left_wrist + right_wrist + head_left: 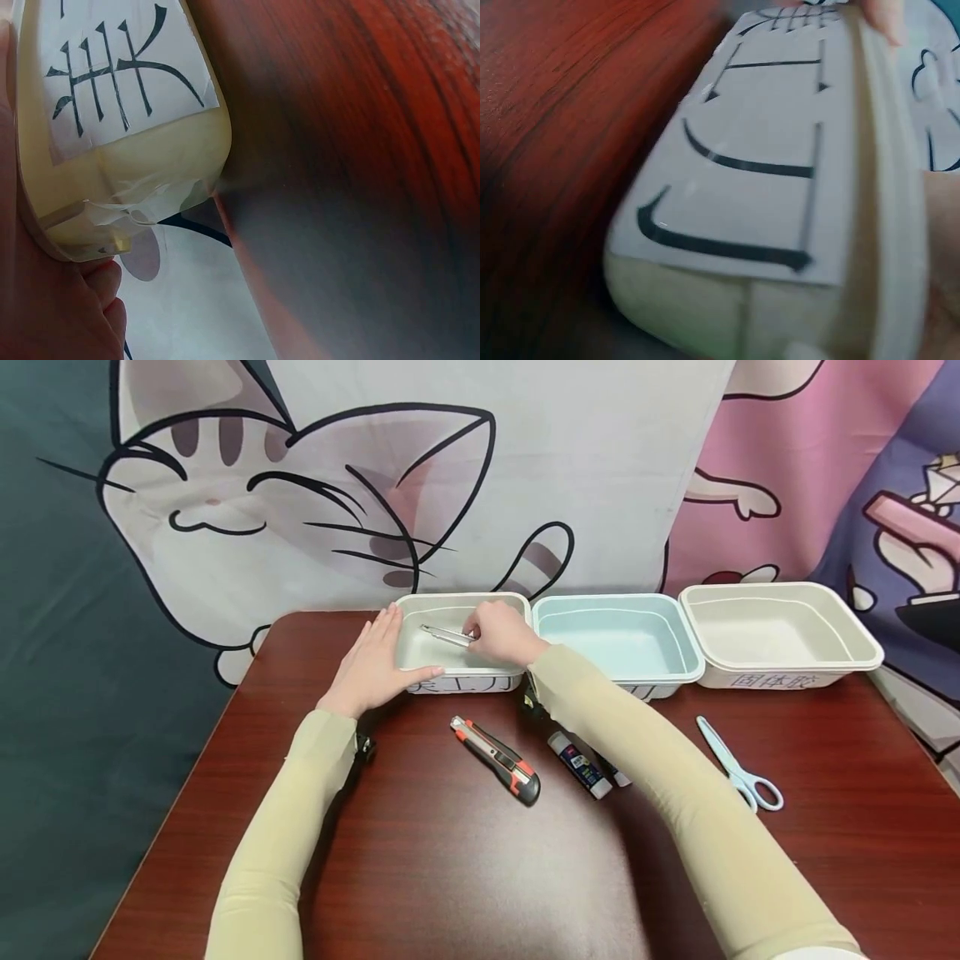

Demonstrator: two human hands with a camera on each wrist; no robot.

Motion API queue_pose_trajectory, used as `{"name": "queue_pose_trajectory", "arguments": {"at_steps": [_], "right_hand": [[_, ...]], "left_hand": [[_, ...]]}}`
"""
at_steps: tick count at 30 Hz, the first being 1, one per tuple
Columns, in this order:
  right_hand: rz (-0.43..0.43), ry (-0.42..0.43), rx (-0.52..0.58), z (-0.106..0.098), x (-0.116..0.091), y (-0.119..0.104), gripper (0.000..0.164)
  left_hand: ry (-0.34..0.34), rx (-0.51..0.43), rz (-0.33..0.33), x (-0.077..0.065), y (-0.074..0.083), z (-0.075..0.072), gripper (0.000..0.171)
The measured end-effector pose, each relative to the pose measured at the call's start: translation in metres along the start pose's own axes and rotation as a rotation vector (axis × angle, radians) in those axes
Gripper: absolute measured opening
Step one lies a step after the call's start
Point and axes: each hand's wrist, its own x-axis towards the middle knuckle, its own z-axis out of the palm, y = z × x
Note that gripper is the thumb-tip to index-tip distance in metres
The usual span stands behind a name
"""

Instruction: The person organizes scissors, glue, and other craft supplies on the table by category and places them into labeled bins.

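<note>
- One slim silver tool point(446, 635) is being held within the left cream bin point(480, 683); whether the floor is touched by its tip cannot be told.
- Its right end is pinched in the right grip point(504, 633), so the free length is left lying leftward, tipped slightly to the far side.
- And that axis is the key: the tool is aimed across the bin toward the left grip point(378, 667), yet by the right it is held, clearly the nearer of the two.
- Over at the left rim, nothing is being grasped: straight fingers are laid along it, the thumb is stretched over the near edge, and the bin, it would seem, is being steadied.
- Below, on the dark red bench point(420, 860), an orange-and-black cutter point(495, 762) is laid diagonally; beside it, two glue sticks point(579, 766) are seen, one partly covered by the right sleeve point(645, 752).
- Farther right, pale blue scissors point(737, 766) are placed before a blue bin point(615, 635) and a second cream bin point(787, 635).
- Behind it all, cat-printed cloth point(600, 468) is hung.
</note>
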Motion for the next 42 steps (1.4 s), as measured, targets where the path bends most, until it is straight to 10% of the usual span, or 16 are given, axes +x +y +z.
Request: {"name": "queue_pose_trajectory", "arguments": {"at_steps": [10,42], "right_hand": [[0.081,-0.014,-0.004,0.007,0.004,0.002,0.028],[-0.065,0.138,0.145,-0.073,-0.067,-0.037,0.052]], "left_hand": [[-0.003,0.02,0.001,0.001,-0.001,0.002,0.127],[-0.019,0.013,-0.007,0.001,-0.001,0.0,0.126]]}}
